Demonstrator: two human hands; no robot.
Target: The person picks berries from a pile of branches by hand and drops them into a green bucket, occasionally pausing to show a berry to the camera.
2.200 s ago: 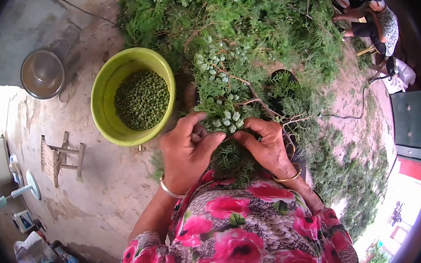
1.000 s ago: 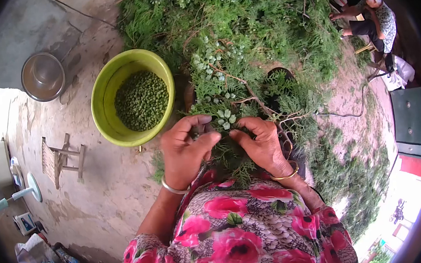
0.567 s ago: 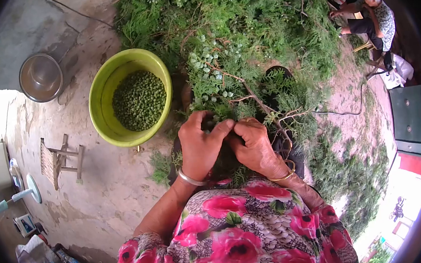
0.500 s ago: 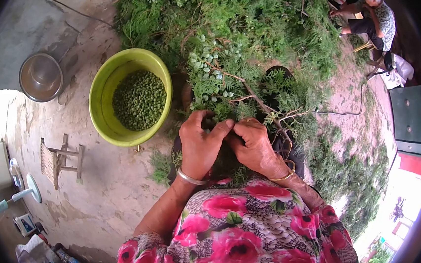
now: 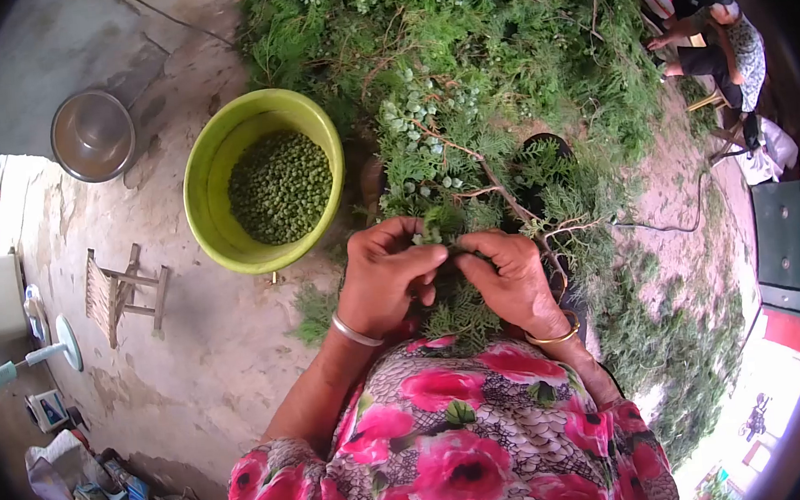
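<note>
My left hand point(image 5: 385, 275) is closed, thumb against forefinger, on a green conifer sprig point(image 5: 443, 222) in front of my chest. Close beside it, my right hand point(image 5: 512, 274) pinches at the same sprig's lower end; the exact contact is partly hidden by the fingers. A conifer branch point(image 5: 493, 175) with pale bluish-green cones point(image 5: 420, 117) lies across my lap, just beyond both hands. Left of them stands a yellow-green plastic basin point(image 5: 202, 223), partly filled with small round green cones point(image 5: 281, 189).
A large heap of conifer branches point(image 5: 495, 26) spreads ahead. On the left are a metal bowl point(image 5: 74, 163), a small wooden stool point(image 5: 126, 290) and a fan point(image 5: 67, 342). Another person point(image 5: 727, 46) sits at the far right. A cable point(image 5: 661, 228) crosses the ground.
My hands have moved slightly apart, and the sprig between them shows more. The whole view has shifted a little, with the basin and stool appearing further right.
</note>
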